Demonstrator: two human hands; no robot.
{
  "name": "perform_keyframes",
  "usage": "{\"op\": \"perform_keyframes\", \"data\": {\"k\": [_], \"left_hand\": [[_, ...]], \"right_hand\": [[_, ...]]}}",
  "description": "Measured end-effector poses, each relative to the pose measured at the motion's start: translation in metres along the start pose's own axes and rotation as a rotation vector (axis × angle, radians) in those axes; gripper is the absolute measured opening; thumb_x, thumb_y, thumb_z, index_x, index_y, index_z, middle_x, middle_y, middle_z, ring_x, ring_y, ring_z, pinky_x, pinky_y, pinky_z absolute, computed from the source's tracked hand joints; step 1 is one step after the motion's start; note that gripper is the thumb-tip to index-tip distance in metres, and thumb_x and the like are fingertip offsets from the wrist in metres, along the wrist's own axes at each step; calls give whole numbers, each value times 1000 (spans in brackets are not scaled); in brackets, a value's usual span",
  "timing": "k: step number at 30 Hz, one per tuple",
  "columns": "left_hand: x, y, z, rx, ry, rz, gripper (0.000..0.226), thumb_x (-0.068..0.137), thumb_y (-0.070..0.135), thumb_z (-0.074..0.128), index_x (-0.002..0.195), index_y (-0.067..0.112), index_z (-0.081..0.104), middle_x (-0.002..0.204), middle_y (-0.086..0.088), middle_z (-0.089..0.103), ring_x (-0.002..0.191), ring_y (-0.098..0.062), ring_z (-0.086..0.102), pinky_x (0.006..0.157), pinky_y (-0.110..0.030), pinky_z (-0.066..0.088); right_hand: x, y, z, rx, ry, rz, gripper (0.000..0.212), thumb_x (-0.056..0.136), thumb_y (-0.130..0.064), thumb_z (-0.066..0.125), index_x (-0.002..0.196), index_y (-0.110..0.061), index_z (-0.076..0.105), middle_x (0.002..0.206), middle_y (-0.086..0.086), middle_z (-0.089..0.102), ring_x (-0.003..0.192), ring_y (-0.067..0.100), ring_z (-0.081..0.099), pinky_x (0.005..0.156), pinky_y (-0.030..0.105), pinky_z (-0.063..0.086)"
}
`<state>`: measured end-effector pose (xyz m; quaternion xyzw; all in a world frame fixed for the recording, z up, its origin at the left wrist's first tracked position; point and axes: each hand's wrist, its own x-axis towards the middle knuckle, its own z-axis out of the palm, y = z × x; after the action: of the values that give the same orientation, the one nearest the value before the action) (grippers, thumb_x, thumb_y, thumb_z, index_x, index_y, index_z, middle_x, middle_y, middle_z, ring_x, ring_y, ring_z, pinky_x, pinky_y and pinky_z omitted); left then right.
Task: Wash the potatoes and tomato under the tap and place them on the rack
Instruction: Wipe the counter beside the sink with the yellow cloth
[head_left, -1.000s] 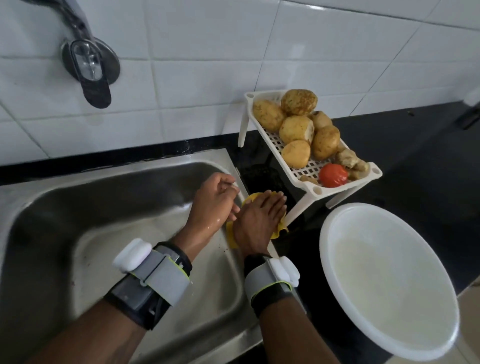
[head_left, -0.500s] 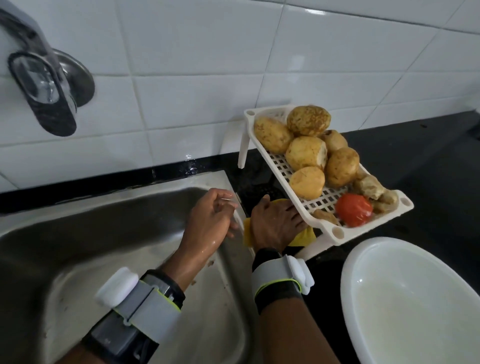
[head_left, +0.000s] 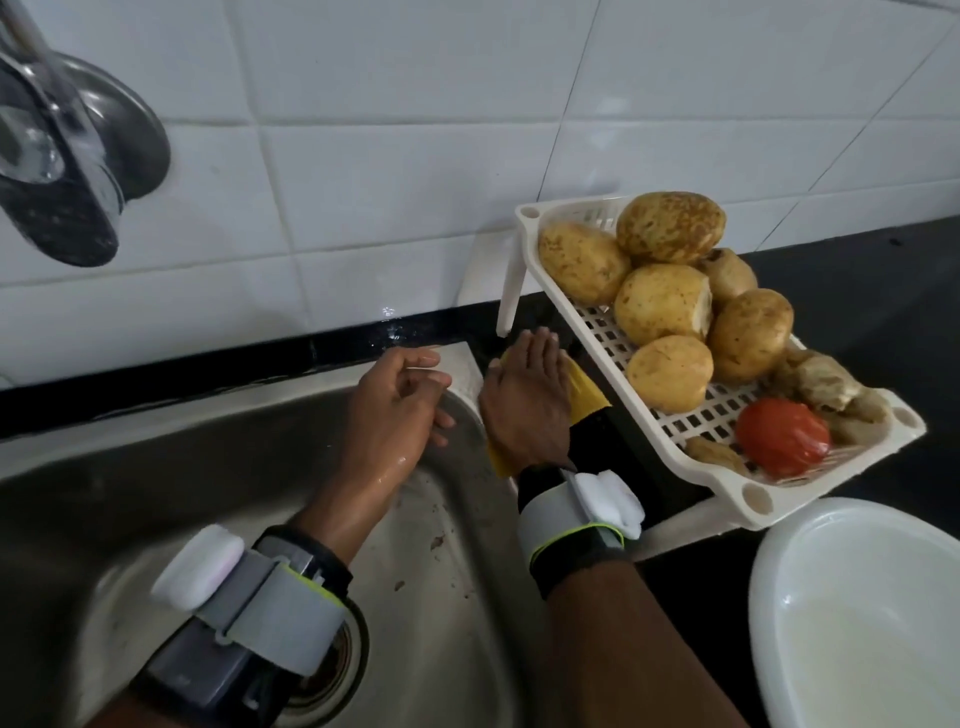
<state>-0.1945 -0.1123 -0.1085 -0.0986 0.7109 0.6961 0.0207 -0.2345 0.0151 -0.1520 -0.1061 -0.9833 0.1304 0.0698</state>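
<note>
A steel sink (head_left: 156, 467) fills the left side, wet and flecked with dirt, its drain (head_left: 340, 654) partly hidden by the left forearm. The black table (head_left: 857, 270) runs along its right edge to the white tiled wall (head_left: 415, 130). A white bowl (head_left: 852, 623) sits at the table's near edge, just beside the rack's near corner. The tap (head_left: 62, 171) juts from the wall above the sink's far left.

A yellow cloth (head_left: 584, 387) lies on the table by the sink's far right corner. The right hand (head_left: 527, 400) presses flat on it, fingers straight. The left hand (head_left: 395, 410) hangs over the sink's right rim, wet, fingers loosely curled and holding nothing. Both wrists wear grey bands (head_left: 571, 514).

The white slatted rack (head_left: 753, 501) stands on legs beside the cloth. Six tan, speckled potatoes (head_left: 662, 301) are heaped at its wall end. The red tomato (head_left: 782, 439) lies at its near end, touching small knobbly brown pieces (head_left: 826, 382).
</note>
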Motion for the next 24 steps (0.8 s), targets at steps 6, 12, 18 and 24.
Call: {"op": "perform_keyframes", "data": {"k": [6,12,18,24], "left_hand": [[-8,-5,6,50,59,39,17,94,5,54,105,17,62,97,-5,70,65,-19,64,54,-32,53],[-31,-14,-13,219,-19,213,38,88,0,61,114,26,58,112,13,64,103,2,60,88,-20,51],[-69,-32,-35,375,-451,121,135,42,66,84,151,39,8,139,33,23,123,25,28,96,-3,34],[-74,-34,-63,698,-174,177,12,84,17,70,89,23,61,78,9,63,76,-4,63,59,-12,40]], "right_hand": [[-26,2,-2,163,-104,-417,56,98,-16,34,151,1,25,158,20,22,149,28,16,121,32,3],[-71,9,-16,804,-216,-422,55,84,10,46,133,-13,57,132,2,61,125,10,54,107,23,39],[-95,-21,-20,1331,-468,181,19,99,-18,54,115,-24,61,118,4,67,111,19,63,96,32,51],[-133,-8,-26,870,-391,-311,44,91,-14,48,134,-19,53,136,5,57,120,19,55,103,34,45]]}}
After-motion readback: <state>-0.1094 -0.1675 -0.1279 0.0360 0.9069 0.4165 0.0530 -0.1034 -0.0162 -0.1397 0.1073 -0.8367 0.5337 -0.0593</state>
